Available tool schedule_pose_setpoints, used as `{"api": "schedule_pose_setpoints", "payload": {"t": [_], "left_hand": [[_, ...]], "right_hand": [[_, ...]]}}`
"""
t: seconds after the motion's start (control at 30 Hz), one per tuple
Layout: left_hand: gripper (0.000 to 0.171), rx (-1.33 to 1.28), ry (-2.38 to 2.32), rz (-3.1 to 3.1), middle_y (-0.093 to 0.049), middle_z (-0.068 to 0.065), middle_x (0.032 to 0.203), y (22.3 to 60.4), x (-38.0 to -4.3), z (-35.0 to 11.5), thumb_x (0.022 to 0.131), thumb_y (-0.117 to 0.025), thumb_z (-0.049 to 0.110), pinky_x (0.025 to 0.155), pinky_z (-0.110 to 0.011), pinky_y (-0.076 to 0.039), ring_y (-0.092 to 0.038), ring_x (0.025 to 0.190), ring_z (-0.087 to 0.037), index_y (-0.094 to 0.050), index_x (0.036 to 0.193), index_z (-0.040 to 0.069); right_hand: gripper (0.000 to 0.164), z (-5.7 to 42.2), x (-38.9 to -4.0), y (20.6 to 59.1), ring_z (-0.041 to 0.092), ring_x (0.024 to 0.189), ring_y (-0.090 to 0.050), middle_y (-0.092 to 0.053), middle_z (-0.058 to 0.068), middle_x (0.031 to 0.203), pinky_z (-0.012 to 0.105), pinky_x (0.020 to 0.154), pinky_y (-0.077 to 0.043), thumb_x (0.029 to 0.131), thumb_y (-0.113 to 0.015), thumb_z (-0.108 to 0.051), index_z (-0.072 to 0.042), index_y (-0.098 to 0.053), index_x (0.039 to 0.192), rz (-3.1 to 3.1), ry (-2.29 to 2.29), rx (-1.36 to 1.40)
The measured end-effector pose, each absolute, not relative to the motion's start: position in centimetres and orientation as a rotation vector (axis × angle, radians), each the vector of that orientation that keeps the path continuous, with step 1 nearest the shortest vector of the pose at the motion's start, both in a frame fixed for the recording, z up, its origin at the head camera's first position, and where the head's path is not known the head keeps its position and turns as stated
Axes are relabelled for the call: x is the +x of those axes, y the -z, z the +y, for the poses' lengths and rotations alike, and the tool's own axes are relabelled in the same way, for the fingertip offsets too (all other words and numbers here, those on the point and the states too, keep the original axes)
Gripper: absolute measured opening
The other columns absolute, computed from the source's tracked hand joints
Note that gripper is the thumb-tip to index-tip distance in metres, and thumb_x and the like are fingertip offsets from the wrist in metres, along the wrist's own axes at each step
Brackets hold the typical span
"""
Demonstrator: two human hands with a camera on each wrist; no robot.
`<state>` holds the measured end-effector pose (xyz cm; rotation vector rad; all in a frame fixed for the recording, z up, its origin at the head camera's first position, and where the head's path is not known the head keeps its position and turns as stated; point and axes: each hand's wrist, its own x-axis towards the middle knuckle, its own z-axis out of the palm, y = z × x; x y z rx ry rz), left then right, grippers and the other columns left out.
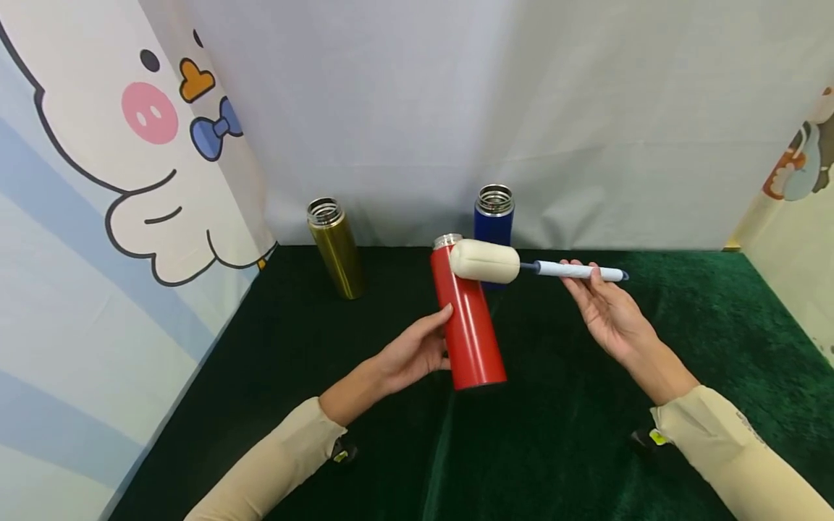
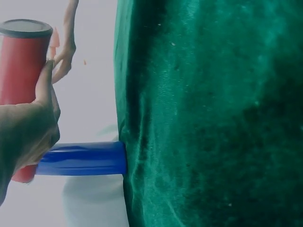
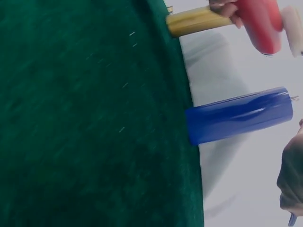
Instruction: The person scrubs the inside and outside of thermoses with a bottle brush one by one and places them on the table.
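The left hand (image 1: 413,354) grips a red bottle (image 1: 476,344) around its middle, the thumb along the near side and the fingers wrapped behind. The bottle is held up off the bench (image 1: 554,449), tilted so that its steel neck points up and slightly to the left. Its visible side is a plain glossy red.

The right hand (image 1: 612,315), palm turned up, pinches the pale handle of a bottle brush (image 1: 485,261) between thumb and fingers. The brush lies nearly level, its cream sponge head toward the red bottle. In the head view the sponge overlaps the upper part of that bottle; whether the two touch, I cannot tell.

Both arms wear cream sleeves (image 1: 736,449); small dark marks run along the right one, too small to read. A black device (image 1: 343,452) with a yellow-green patch shows beneath the left cuff, and a similar one beneath the right.

Beyond the hands, a blue bottle (image 1: 493,226) stands behind the brush, partly hidden by it, and a gold bottle (image 1: 339,253) stands farther left. Both have open steel mouths and stand on the bench's dark green cloth, near a white backdrop (image 1: 404,108). A printed cartoon duck (image 1: 85,123) with a blue bow tie fills the left panel.
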<state>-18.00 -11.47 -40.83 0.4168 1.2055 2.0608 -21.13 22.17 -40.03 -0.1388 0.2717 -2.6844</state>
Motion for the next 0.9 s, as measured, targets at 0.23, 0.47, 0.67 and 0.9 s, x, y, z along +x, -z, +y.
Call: {"api": "schedule_pose_setpoints", "payload": {"t": [0.23,0.47,0.67,0.9], "left_hand": [[0.048,0.321,-2.163,1.210,-0.066,-0.001,0.120,40.4,-18.8,-11.4,0.110,-0.035,0.047,0.088,-0.033,-0.059,-0.069,0.104,-0.014,-0.041,0.143,0.012],[0.044,0.333,-2.082,1.280,-0.066,0.001,0.118,40.4,-18.3,-11.4,0.112,-0.032,0.044,0.088,-0.035,-0.059,-0.068,0.103,-0.012,-0.042,0.142,0.013],[0.042,0.408,-2.000,1.360,-0.068,0.003,0.113,40.2,-18.0,-11.4,0.112,-0.032,0.044,0.088,-0.032,-0.057,-0.068,0.100,-0.011,-0.047,0.135,0.012],[0.053,0.295,-2.213,1.271,-0.064,0.001,0.124,40.0,-19.1,-11.9,0.109,-0.039,0.047,0.088,-0.030,-0.058,-0.066,0.106,-0.011,-0.035,0.149,0.013]], "right_hand": [[0.023,23.4,-20.6,41.0,0.027,0.120,-0.067,-0.066,0.016,0.123,0.034,0.106,-0.053,0.110,-0.037,-0.010,-0.002,-0.055,0.122,0.598,2.599,-0.212],[0.022,22.7,-21.3,40.8,0.030,0.120,-0.068,-0.065,0.019,0.123,0.036,0.106,-0.053,0.109,-0.036,-0.007,0.000,-0.053,0.122,0.529,2.625,-0.197],[0.022,22.1,-21.8,40.3,0.034,0.121,-0.067,-0.063,0.023,0.126,0.037,0.111,-0.049,0.107,-0.043,-0.005,0.004,-0.050,0.125,0.285,2.710,-0.139],[0.028,23.0,-20.6,41.5,0.029,0.123,-0.067,-0.064,0.018,0.126,0.034,0.106,-0.052,0.111,-0.029,-0.008,0.000,-0.052,0.124,0.560,2.539,-0.295]]}}
